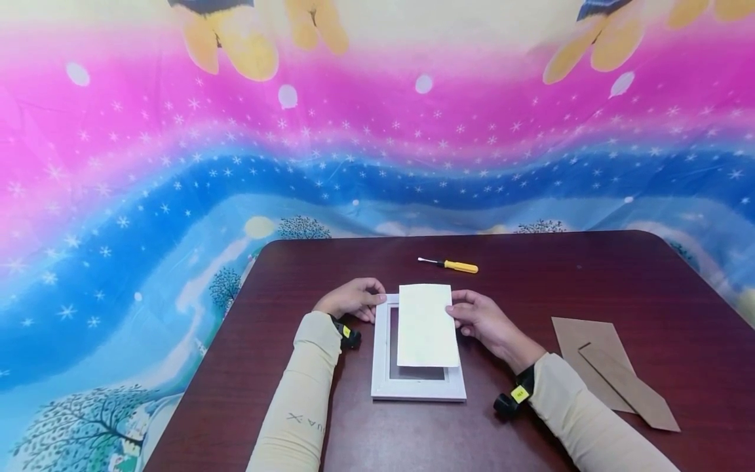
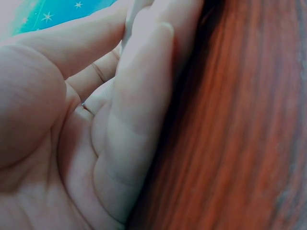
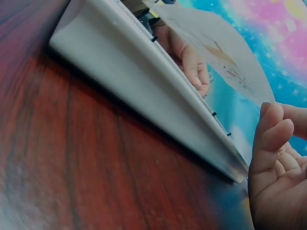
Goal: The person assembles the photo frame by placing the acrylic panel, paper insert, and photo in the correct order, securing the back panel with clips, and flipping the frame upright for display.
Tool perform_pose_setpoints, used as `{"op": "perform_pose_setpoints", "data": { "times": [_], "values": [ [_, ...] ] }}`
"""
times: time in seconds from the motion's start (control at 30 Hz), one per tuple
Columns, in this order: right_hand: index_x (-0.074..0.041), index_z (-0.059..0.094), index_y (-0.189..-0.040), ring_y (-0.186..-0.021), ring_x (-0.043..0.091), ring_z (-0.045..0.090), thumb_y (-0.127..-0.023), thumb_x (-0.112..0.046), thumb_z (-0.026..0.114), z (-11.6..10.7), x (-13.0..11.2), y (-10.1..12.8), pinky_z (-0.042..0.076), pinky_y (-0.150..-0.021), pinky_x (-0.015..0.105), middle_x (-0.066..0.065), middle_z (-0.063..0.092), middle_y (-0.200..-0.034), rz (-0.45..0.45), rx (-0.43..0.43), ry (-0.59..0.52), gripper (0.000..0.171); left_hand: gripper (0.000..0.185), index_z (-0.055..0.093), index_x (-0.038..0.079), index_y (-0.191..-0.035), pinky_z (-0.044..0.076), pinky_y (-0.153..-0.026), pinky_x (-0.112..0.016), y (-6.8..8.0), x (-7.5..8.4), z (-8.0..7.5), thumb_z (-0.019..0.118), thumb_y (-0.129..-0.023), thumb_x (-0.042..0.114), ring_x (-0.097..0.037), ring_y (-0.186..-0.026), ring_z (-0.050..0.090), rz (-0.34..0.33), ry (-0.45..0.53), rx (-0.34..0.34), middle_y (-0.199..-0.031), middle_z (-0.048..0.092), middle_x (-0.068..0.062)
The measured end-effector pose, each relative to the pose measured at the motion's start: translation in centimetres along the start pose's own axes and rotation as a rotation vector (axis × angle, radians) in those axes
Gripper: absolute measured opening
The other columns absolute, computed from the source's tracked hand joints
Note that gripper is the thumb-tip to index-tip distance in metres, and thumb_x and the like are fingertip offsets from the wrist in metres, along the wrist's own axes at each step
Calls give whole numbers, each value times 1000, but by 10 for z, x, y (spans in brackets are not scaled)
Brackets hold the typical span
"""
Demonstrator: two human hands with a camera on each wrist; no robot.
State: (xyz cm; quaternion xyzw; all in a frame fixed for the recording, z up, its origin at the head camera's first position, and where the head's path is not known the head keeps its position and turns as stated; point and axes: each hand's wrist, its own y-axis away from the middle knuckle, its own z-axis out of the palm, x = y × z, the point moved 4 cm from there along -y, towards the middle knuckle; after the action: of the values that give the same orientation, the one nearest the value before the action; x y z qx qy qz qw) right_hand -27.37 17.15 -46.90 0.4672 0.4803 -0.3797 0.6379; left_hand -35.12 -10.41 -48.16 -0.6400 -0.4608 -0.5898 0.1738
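A white picture frame [image 1: 380, 354] lies on the table, with a dark pane inside its border. My left hand [image 1: 352, 299] grips the frame's far left corner. Over the frame hovers a pale sheet of paper [image 1: 426, 328], pinched at its right edge by my right hand [image 1: 480, 318]. From the right wrist camera, the underside of the paper [image 3: 223, 55] shows a faint printed picture, and small black tabs stick up along the frame's edge [image 3: 144, 81]. Close up in the left wrist view, the fingers [image 2: 139, 91] hide most of the frame.
A screwdriver [image 1: 460, 266] with a yellow handle lies beyond the frame. To the right are a brown backing board [image 1: 580, 331] and, overlapping it, a narrower brown stand piece [image 1: 634, 390]. A colourful printed cloth [image 1: 377, 131] hangs behind the dark red table [image 1: 283, 275].
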Motion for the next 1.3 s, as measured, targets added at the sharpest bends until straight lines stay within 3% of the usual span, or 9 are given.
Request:
{"op": "perform_pose_setpoints", "data": {
  "times": [0.8,1.3],
  "values": [
    [2,45,-131,-71,19,57,-93,-15,67,8,2,-3,46,-56,26,10,63,-94,-28,-14,120,48,21,58,6,-110,55,-52,-29,-2,-1,-1,65,-96,21,-22,-57,65,-14,-2,16,-73,62,-15],
    [3,47,-127,-65,20,59,-92,-13,69,14,1,-1,48,-55,29,9,67,-83,-64,-5,258,44,19,58,5,-109,55,-52,-29,-1,-1,0,62,-98,20,-22,-58,65,-1,13,3,-73,60,-14]
  ]
}}
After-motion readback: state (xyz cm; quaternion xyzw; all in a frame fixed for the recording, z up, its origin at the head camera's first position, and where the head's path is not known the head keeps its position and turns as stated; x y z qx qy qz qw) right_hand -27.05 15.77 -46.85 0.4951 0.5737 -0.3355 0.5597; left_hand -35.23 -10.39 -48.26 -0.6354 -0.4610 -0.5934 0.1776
